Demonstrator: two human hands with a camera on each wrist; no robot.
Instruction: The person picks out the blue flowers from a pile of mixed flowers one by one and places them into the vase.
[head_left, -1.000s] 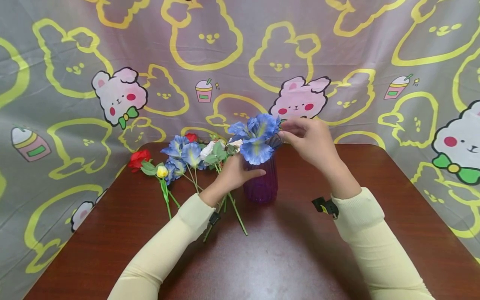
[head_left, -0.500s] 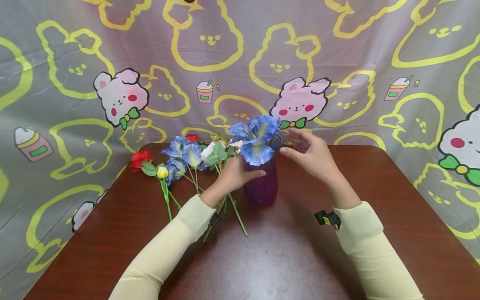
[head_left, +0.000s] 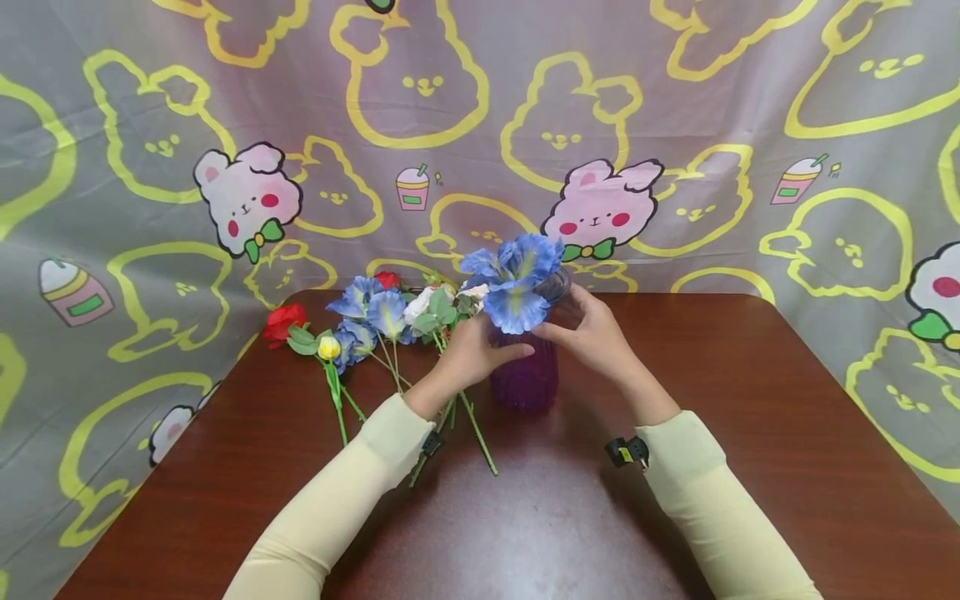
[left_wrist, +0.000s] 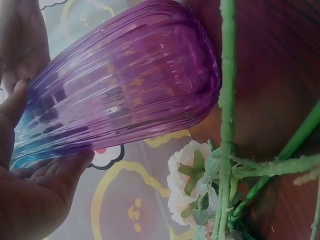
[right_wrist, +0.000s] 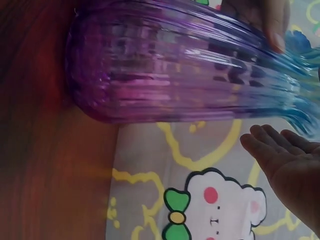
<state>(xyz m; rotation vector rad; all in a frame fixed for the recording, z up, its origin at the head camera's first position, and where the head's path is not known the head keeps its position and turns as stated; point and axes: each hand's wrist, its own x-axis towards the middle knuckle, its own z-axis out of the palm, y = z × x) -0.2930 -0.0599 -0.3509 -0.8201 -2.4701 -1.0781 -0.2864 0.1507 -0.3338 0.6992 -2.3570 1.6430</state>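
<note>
A ribbed glass vase (head_left: pixel 525 383), purple below and bluish at the neck, stands upright on the table. My left hand (head_left: pixel 467 354) grips its upper part from the left, thumb across the near side. Over the vase's mouth sits a blue artificial flower (head_left: pixel 516 292); its stem cannot be made out. Close to the neck on the right is my right hand (head_left: pixel 592 333), holding nothing. In the right wrist view that hand (right_wrist: pixel 287 162) has its fingers extended beside the glass (right_wrist: pixel 165 75), with a small gap visible.
Left of the vase lie several artificial flowers: a red one (head_left: pixel 285 323), a yellow bud (head_left: pixel 328 347), blue ones (head_left: pixel 386 312) and white ones (head_left: pixel 420 307). Their green stems (head_left: pixel 480 437) point toward the front. A patterned curtain (head_left: pixel 465 108) hangs behind the brown table (head_left: pixel 750 417).
My right hand has let go of the blue flower's edge, then moved down and left to the vase's neck. The left hand keeps its grip on the vase.
</note>
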